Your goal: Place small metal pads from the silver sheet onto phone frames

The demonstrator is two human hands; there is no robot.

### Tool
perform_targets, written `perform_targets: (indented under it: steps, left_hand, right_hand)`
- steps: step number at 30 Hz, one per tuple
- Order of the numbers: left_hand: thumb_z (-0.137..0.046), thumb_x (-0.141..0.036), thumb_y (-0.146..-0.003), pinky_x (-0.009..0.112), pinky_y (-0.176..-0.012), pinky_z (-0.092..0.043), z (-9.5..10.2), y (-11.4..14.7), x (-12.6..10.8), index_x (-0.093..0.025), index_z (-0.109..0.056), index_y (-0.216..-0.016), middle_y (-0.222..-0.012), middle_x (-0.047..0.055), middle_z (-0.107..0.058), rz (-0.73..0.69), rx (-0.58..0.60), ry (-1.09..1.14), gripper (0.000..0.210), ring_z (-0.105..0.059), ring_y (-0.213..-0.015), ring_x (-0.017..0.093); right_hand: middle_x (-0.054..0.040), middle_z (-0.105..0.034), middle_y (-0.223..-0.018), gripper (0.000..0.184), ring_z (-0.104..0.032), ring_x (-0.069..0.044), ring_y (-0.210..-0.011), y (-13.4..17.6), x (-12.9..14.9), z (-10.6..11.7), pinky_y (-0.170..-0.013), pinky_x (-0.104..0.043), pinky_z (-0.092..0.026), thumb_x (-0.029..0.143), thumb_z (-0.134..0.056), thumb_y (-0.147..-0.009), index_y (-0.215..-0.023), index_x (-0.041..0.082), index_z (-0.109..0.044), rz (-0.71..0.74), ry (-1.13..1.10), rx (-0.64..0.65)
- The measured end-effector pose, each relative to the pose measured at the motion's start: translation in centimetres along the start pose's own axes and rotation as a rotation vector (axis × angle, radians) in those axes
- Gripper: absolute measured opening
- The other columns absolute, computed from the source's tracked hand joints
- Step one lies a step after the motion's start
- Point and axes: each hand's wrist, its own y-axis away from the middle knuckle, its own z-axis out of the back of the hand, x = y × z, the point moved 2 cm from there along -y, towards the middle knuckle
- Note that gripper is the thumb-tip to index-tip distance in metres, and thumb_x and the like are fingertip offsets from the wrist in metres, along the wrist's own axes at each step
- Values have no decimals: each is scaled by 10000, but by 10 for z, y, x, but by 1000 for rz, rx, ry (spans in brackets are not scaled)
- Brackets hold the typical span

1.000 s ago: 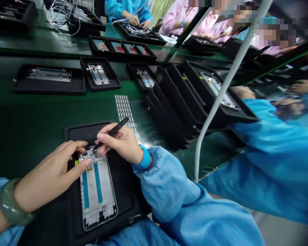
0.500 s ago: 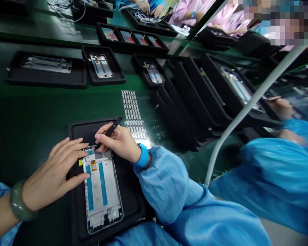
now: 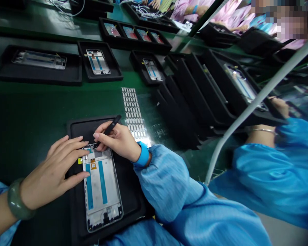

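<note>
A silver phone frame (image 3: 104, 191) with two blue strips lies face up in a black foam tray (image 3: 133, 191). My left hand (image 3: 59, 167) is open, its fingers stretched out and resting along the frame's upper left edge. Pinched in my right hand (image 3: 120, 138) is a pair of black tweezers (image 3: 112, 125), slanted down toward the frame's top end. Their tips are partly hidden by my fingers, and I cannot tell whether they grip anything. A small orange flex cable (image 3: 93, 164) sits on the frame just below. On the left edge sticks out a yellow tab (image 3: 80, 160).
A sheet of small silver stickers (image 3: 132, 106) lies beyond my right hand. More phone frames sit in black trays (image 3: 101, 77) along the back. Stacked black trays (image 3: 184, 112) and a pale curved tube (image 3: 228, 126) stand to the right, beside a co-worker's blue sleeve (image 3: 264, 167).
My view has shifted slightly. Both my hands keep nearly the same pose at the phone frame. At the right, the co-worker's arm has moved, and a bracelet now shows on the wrist.
</note>
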Motion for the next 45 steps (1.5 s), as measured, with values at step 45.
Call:
perform_targets:
  steps: [45]
  left_hand:
    - [-467,-299,-872,522,-1117,-230,-3,-3,-16,-168,-450,-1300,-1247,112,-475,-16,-64,-145,448,-407,-1236,248]
  right_hand:
    - [6,-630,-795,103,-636,-96,-736,6,5,-4,-675,-209,-514,189,-562,-825,-925,178,-541,454,489,-61]
